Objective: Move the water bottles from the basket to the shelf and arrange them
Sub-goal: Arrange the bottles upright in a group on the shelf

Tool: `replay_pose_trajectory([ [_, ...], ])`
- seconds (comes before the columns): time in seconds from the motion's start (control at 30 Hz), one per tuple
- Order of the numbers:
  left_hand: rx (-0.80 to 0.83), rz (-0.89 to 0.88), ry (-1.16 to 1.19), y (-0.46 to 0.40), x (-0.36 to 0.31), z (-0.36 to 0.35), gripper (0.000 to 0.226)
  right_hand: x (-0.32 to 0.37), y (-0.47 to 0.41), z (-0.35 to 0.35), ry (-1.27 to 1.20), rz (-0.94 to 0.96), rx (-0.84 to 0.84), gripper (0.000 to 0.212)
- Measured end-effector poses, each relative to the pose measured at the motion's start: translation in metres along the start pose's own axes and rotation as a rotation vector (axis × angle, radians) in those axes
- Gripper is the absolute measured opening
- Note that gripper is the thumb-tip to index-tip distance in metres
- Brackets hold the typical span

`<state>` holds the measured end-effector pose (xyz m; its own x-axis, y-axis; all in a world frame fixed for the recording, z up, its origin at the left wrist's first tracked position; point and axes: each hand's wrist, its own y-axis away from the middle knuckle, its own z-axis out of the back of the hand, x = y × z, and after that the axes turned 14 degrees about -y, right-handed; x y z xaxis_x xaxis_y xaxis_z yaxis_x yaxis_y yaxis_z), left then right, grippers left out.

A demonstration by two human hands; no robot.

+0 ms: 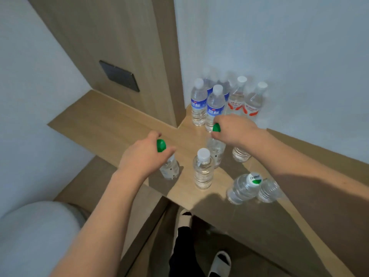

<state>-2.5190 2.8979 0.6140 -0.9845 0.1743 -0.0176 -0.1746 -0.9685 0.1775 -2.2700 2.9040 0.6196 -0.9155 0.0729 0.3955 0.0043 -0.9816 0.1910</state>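
Entry, wooden shelf (111, 124), as I logged it from my remote station; all positions taken from the white-capped bottle (203, 168) standing upright near the shelf's front edge.

Left hand (143, 154): left of that bottle, fingers clamped around the neck of a green-capped bottle (169, 166), which stood on the shelf near the front edge.

Right hand (233, 128): behind and right of it, fingers closed on the neck of a second green-capped bottle (216, 148), which stood just behind the white-capped one.

Right of it, partly hidden under the right forearm: one clear bottle (241, 153), cap not visible.

Front right of it: a bottle with a green-and-white cap (244, 188), touching another clear bottle (267, 190) beside it.

Well behind it, in the corner against the white wall (299, 56): two blue-labelled bottles (214, 108) and two red-labelled bottles (252, 104), upright, close together; I noted further bottles behind these, too blurred to count.

The basket did not appear in my view.
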Motion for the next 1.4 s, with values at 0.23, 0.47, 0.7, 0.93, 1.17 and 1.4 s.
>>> replay_pose_trajectory([
  [0.23, -0.054, -0.097, -0.104, -0.025, 0.0, 0.025, 0.035, 0.001, 0.002, 0.032, -0.105, 0.002, -0.061, 0.028],
  [0.47, -0.408, -0.138, -0.143, -0.046, -0.033, 0.159, 0.042, 0.041, 0.0, 0.16, -0.025, 0.112, -0.35, 0.039],
  [0.7, -0.654, -0.162, -0.058, -0.067, -0.062, 0.232, 0.043, 0.052, -0.011, 0.224, 0.034, 0.059, -0.468, 0.047],
  [0.93, -0.626, -0.428, 0.069, -0.093, -0.095, 0.255, 0.046, 0.026, -0.003, 0.256, 0.007, -0.022, -0.37, 0.023],
  [1.17, -0.492, -0.617, 0.168, -0.12, -0.126, 0.264, 0.049, 0.002, 0.005, 0.274, 0.061, -0.019, -0.271, 0.014],
  [1.4, -0.463, -0.645, 0.099, -0.15, -0.169, 0.246, 0.049, -0.03, 0.004, 0.273, 0.073, -0.06, -0.211, 0.018],
])
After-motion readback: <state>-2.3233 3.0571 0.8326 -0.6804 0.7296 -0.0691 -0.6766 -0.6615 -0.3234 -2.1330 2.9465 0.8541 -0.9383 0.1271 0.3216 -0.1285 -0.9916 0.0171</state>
